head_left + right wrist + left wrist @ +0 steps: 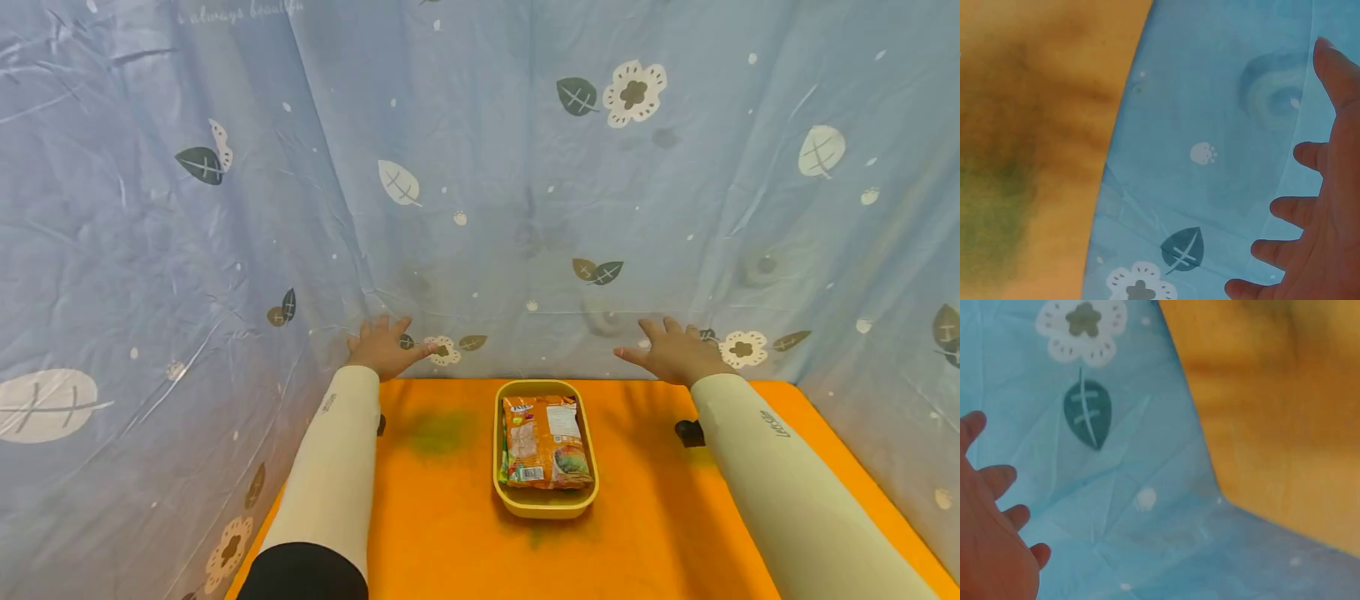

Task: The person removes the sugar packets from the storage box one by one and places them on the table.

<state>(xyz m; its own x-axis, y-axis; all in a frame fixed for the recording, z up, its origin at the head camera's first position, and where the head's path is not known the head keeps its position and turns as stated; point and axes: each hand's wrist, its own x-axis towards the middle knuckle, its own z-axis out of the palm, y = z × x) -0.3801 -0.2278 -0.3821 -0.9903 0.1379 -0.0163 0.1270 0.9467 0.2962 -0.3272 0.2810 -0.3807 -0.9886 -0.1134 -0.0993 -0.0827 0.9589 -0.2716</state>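
My left hand (384, 347) is held out above the far left of the orange table, fingers spread and holding nothing. On the other side my right hand (675, 352) hovers over the far right part, its fingers likewise spread. Between them, lower in the head view, stands a yellow plastic basket (543, 507). Inside it lies an orange snack packet (546, 442) with a white label and a barcode; a bit of green packaging shows at its left edge. In the wrist views the left hand (994, 531) and right hand (1310, 219) appear with fingers apart, touching nothing visible.
A blue curtain (480, 208) with leaf and flower prints hangs behind the orange table (450, 533) and along both sides. A small black object (690, 432) sits beside the right forearm. Another dark piece (382, 425) is mostly hidden by the left sleeve.
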